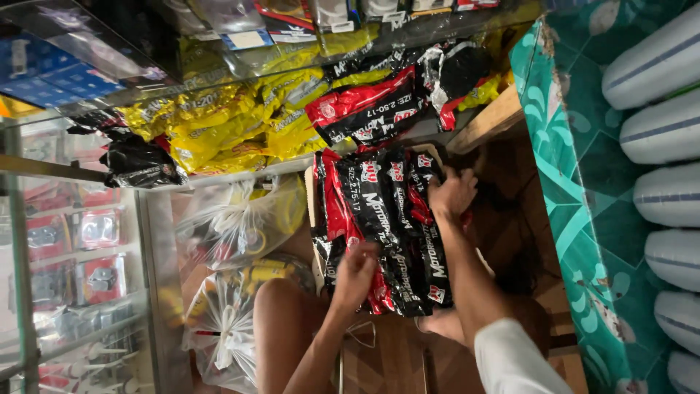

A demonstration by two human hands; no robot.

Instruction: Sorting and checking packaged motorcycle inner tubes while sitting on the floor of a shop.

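Fingers (445, 191) grip black-red packets (386, 219) over brown floor (510, 226).

A stack of black-and-red flat packages (386, 226) fills the centre, standing side by side. Relative to this stack:

- Above it: one red-and-black package (364, 109) lying across, with a black crumpled package (456, 73) to its right.
- Upper left: a heap of yellow packages (226, 124), with a black bag (142, 164) at the heap's left end.
- Left: a clear plastic bag (240, 219).
- Lower left: a knotted clear bag (226, 321).
- Far left: red blister packs (98, 230) behind glass.
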